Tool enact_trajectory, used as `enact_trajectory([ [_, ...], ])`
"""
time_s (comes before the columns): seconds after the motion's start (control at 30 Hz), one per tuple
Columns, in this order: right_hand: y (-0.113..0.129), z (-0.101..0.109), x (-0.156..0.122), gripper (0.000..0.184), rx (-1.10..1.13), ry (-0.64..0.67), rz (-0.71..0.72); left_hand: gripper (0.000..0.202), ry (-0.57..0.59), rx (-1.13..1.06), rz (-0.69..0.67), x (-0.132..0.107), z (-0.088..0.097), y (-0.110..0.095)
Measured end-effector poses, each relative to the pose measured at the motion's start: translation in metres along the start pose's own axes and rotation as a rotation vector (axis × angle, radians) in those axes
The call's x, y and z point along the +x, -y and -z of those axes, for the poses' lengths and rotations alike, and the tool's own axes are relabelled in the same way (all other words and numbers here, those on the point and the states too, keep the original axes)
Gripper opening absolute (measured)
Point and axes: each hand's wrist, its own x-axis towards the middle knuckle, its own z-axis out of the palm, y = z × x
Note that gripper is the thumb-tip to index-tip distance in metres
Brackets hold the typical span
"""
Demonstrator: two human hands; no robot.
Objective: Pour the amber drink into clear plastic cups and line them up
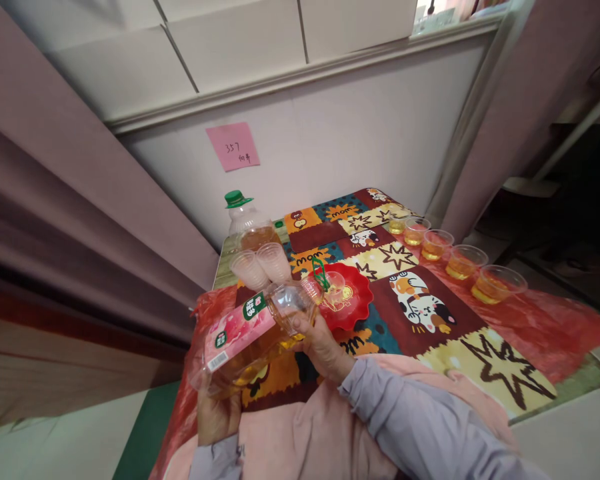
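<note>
A large clear bottle point(245, 333) of amber drink, with a pink and green label, lies tilted across my front. Its neck points right, over a scalloped red plate point(357, 307). My left hand point(217, 417) supports the bottle's base from below. Near the shoulder, my right hand point(323, 343) is wrapped round it. By the mouth shows a green loop point(321, 275). What lies under the mouth on the plate is hard to make out. Just behind the bottle are two stacks of clear plastic cups point(274, 263).
A second bottle with a green cap point(237, 199) stands at the back left. Several cups of amber drink point(460, 261) line the table's right side on red plastic sheeting point(555, 327). Patterned mats point(325, 233) cover the tabletop. A pink note point(233, 147) hangs on the wall.
</note>
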Motion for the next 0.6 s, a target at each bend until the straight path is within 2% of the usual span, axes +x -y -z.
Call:
enact_trajectory([
  [0.07,-0.0007,0.0005,0.0001,0.085,0.007,0.013,-0.001,0.052,-0.012,0.021,-0.005,-0.0023,-0.0032,-0.0016],
  [0.17,-0.0017,0.0011,0.0005,0.082,0.011,-0.009,-0.004,0.038,-0.069,0.022,0.039,-0.0051,-0.0077,-0.0046],
  [0.23,-0.0019,0.0011,0.0009,0.081,0.009,-0.013,-0.01,0.034,-0.058,0.004,0.064,-0.0063,-0.0095,-0.0065],
  [0.33,-0.0015,0.0006,0.001,0.085,0.016,0.014,-0.004,0.036,-0.029,-0.016,0.073,-0.0074,-0.0104,-0.0082],
  [0.4,-0.0014,0.0006,0.001,0.085,0.021,0.016,0.0,0.038,-0.048,-0.021,0.068,-0.0079,-0.0104,-0.0083],
  [0.6,-0.0028,0.0018,0.0017,0.075,0.004,-0.011,-0.013,0.038,-0.017,-0.003,0.054,-0.0094,-0.0098,-0.0078],
])
